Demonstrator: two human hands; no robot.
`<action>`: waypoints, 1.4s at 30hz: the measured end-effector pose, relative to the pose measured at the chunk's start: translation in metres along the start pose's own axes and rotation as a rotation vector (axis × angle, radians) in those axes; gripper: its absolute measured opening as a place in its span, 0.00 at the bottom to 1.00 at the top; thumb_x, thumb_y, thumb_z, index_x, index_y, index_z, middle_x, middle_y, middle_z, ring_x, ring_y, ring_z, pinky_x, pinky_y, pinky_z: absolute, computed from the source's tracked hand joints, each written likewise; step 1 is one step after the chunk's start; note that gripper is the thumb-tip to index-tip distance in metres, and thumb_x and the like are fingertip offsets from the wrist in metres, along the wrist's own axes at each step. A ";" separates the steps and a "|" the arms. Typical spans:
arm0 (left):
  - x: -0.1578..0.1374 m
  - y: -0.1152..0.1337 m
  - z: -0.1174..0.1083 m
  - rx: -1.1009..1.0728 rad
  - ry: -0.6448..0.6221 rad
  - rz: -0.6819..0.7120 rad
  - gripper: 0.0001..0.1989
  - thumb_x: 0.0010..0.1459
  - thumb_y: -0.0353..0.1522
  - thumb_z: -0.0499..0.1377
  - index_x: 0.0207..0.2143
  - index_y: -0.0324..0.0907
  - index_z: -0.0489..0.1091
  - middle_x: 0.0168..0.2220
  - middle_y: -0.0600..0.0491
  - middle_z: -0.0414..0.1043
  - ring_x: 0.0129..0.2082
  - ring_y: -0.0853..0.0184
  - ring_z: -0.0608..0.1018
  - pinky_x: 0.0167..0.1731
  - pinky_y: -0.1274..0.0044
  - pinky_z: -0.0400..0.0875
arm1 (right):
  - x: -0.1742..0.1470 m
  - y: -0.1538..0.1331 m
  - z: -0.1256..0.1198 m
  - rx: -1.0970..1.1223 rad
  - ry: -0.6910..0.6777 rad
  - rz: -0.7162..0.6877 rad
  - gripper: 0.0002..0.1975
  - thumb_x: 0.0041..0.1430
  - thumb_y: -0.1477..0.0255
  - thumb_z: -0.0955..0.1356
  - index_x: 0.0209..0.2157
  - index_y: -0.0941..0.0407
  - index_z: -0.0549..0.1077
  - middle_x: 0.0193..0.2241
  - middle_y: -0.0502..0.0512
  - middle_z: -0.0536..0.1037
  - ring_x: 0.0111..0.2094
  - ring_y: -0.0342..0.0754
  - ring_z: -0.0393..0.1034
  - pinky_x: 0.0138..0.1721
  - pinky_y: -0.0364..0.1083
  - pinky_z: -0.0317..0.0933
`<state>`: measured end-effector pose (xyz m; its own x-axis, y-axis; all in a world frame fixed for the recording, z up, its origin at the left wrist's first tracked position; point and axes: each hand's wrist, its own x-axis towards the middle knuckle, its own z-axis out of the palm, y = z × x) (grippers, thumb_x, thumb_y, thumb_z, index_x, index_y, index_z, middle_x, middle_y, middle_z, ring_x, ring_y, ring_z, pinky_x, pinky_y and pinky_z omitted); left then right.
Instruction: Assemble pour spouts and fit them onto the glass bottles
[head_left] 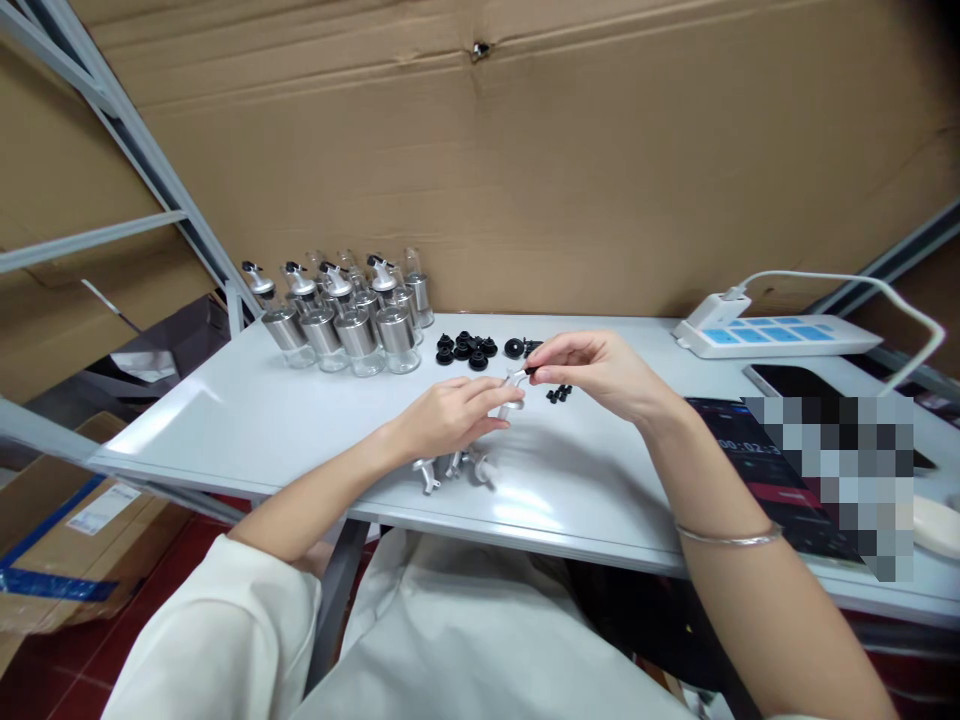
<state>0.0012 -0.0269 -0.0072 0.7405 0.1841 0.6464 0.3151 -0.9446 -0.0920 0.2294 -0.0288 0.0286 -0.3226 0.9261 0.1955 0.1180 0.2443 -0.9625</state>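
My left hand is closed around a silver pourer spout, held a little above the table with its narrow end up. At that narrow end, my right hand pinches a small black cap, which appears to touch the spout tip. Several more silver pourer spouts lie on the table just below my left hand. Beyond my hands sit several black ribbed stoppers. Small black pieces lie near my right wrist, partly behind my hand.
Several glass bottles with steel sleeves, some topped with pourers, stand at the back left. On the right are a white power strip, a phone and a tablet with a timer. A cardboard wall closes off the back.
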 end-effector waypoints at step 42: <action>0.005 0.008 0.001 0.056 0.136 0.131 0.14 0.64 0.36 0.52 0.48 0.37 0.61 0.37 0.49 0.77 0.35 0.73 0.80 0.35 0.81 0.73 | -0.003 -0.002 0.001 0.537 -0.484 0.239 0.09 0.54 0.71 0.72 0.37 0.58 0.73 0.25 0.50 0.76 0.22 0.37 0.66 0.24 0.38 0.59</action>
<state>0.0078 -0.0331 -0.0055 0.6914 0.0183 0.7222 0.2568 -0.9406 -0.2219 0.2290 -0.0323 0.0296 -0.7363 0.6765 -0.0148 -0.1971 -0.2353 -0.9517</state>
